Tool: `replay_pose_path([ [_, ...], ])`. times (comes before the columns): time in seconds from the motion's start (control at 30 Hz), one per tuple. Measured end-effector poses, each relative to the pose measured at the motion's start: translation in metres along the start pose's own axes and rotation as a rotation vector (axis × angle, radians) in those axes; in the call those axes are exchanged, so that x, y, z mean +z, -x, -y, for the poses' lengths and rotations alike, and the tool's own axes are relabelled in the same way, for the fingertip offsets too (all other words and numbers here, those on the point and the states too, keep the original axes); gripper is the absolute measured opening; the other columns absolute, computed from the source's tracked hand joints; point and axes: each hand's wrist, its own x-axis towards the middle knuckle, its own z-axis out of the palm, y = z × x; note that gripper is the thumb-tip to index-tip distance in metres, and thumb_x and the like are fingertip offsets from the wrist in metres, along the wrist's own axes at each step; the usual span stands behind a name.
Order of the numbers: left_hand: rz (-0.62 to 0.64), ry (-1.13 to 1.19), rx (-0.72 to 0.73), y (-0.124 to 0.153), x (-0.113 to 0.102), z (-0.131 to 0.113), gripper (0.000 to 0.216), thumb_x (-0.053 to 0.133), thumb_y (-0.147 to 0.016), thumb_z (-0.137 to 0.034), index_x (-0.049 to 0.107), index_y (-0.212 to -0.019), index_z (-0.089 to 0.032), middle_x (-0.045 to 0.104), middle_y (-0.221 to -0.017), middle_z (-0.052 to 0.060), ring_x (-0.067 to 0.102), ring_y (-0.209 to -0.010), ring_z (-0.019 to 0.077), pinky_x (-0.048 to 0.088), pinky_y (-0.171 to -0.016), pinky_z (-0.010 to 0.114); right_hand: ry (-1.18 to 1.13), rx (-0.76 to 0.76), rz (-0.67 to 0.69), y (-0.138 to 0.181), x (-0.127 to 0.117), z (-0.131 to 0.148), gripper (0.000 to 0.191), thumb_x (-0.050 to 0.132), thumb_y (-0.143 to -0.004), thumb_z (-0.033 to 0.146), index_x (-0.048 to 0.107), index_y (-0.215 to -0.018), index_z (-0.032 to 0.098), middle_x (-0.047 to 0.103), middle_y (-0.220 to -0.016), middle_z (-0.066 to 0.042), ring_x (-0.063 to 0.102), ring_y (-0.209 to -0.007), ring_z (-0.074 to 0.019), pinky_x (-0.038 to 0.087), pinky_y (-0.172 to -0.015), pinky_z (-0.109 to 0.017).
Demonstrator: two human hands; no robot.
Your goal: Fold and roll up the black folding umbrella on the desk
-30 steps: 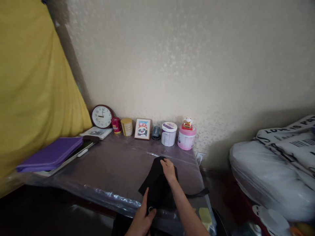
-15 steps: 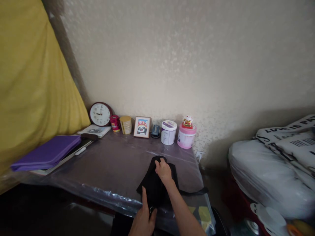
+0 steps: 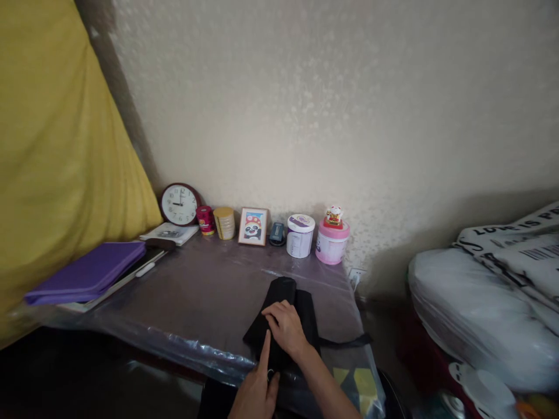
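Observation:
A folded black cloth (image 3: 308, 314) with a long narrow strap (image 3: 345, 342) lies at the table's front edge. My right hand (image 3: 286, 329) rests on top of it, palm down, with fingers loosely bent and pressing the fabric, not wrapped round it. At the cloth's near end is my left hand (image 3: 257, 389), its index finger stretched forward over the fabric and its thumb held apart. Between that thumb and finger a small pale ring shape (image 3: 270, 373) shows. The left hand's other fingers are hidden.
Clear plastic covers the table (image 3: 196, 291). Along the wall stand a clock (image 3: 180, 204), a panda picture frame (image 3: 253, 226), a white tub (image 3: 300, 237) and a pink tub (image 3: 331, 244) topped by a cat figurine. A purple folder (image 3: 89, 270) lies left; wrapped bedding (image 3: 471, 314) is right.
My right hand has slid back along the cloth toward me, from its far end to its middle. My left hand has barely moved.

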Motion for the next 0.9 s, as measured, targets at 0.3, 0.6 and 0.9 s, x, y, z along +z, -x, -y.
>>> replay_pose_path([
  [0.3,-0.008,0.17,-0.015,-0.003,0.003,0.006,0.068,0.034,-0.083,-0.026,-0.002,-0.138,-0.009,0.049,-0.126,0.015,0.049,-0.113,0.0199,0.034,-0.093,0.028,-0.211,-0.177,-0.02,0.029,-0.012,-0.012,0.024,0.04,-0.087,0.019,0.059,-0.101,0.024,0.063,-0.104,-0.002,0.048,-0.107,-0.0148,0.034,-0.096,-0.036],
  [0.6,-0.006,0.378,0.019,-0.008,0.001,0.018,0.075,0.042,-0.081,-0.033,-0.001,-0.139,-0.012,0.028,-0.14,0.012,0.032,-0.126,0.0186,0.023,-0.103,0.031,0.026,-0.093,-0.046,-0.04,0.009,-0.069,0.028,0.037,-0.087,0.022,0.063,-0.098,0.023,0.063,-0.107,-0.003,0.046,-0.112,-0.0154,0.024,-0.101,-0.042],
  [0.9,-0.026,0.571,-0.107,0.001,0.0,0.005,0.083,0.049,-0.077,-0.047,-0.002,-0.139,-0.024,0.062,-0.103,0.009,0.063,-0.059,0.0165,0.049,-0.056,0.028,-0.125,0.139,-0.323,-0.013,-0.017,-0.092,0.026,0.038,-0.083,0.02,0.061,-0.094,0.02,0.064,-0.096,-0.006,0.057,-0.092,-0.0156,0.044,-0.084,-0.032],
])
